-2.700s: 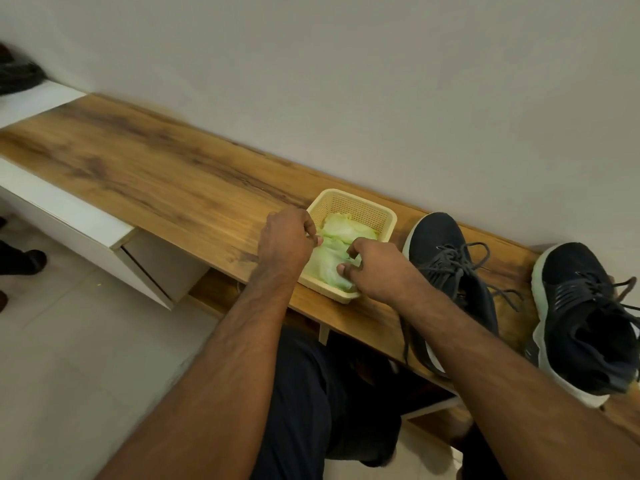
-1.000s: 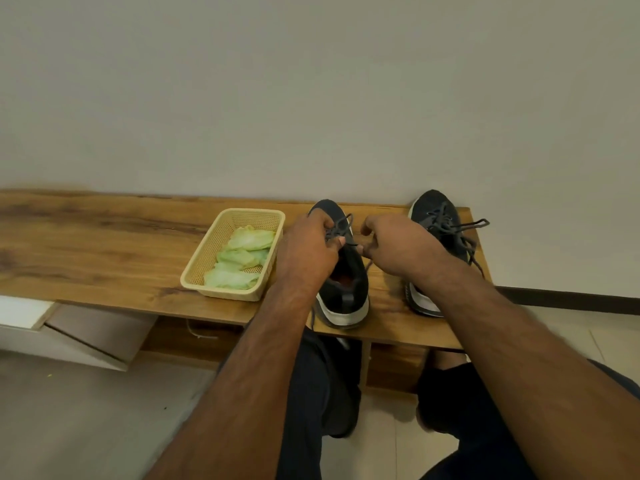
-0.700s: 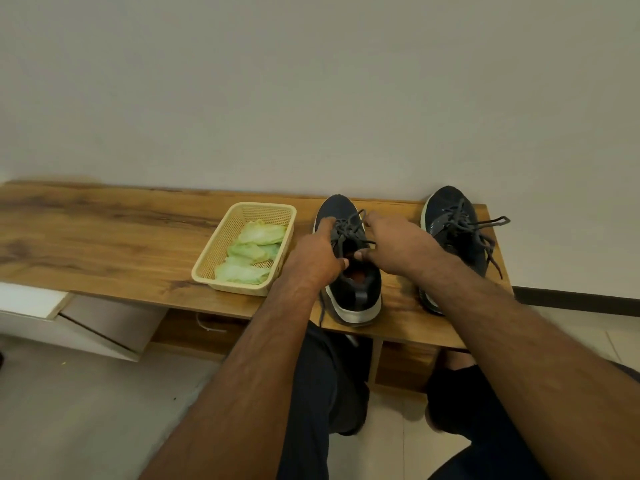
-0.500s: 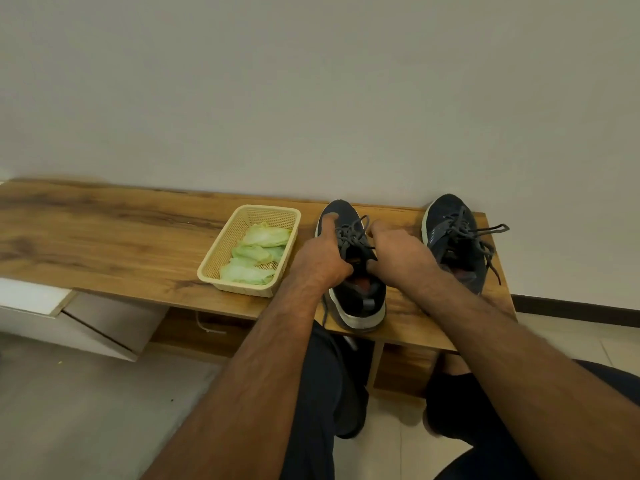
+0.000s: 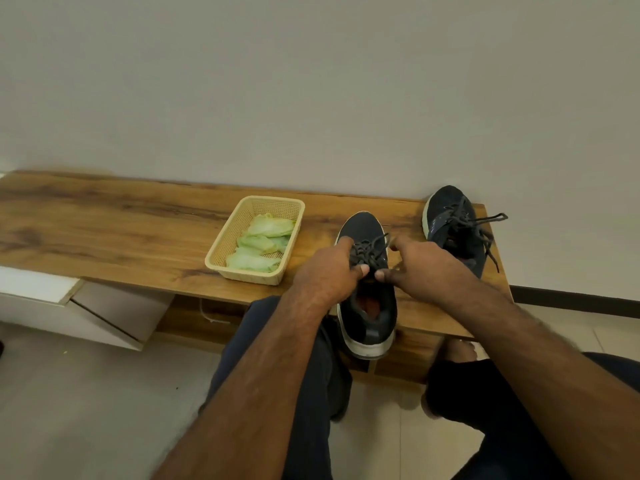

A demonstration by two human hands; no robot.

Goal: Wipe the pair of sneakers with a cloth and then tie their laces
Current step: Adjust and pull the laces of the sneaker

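Two dark sneakers with white soles sit on a wooden bench [image 5: 121, 233]. The near sneaker [image 5: 369, 313] points at the wall, its heel hanging over the bench's front edge. My left hand [image 5: 329, 271] and my right hand [image 5: 422, 268] meet over its tongue, each pinching its grey laces [image 5: 369, 252]. The far sneaker [image 5: 450, 226] stands to the right at the bench's end, its laces loose and trailing. A green cloth [image 5: 261, 245] lies folded in a cream basket [image 5: 221, 258] left of the near sneaker.
A plain wall runs close behind the bench. A white cabinet [image 5: 69, 306] stands under the bench's left part. My legs in dark trousers are below the front edge, over a tiled floor.
Earlier both hands were in the basket on the green cloth. They have since moved to the near sneaker, pulled it toward the front edge, and now grip its laces.
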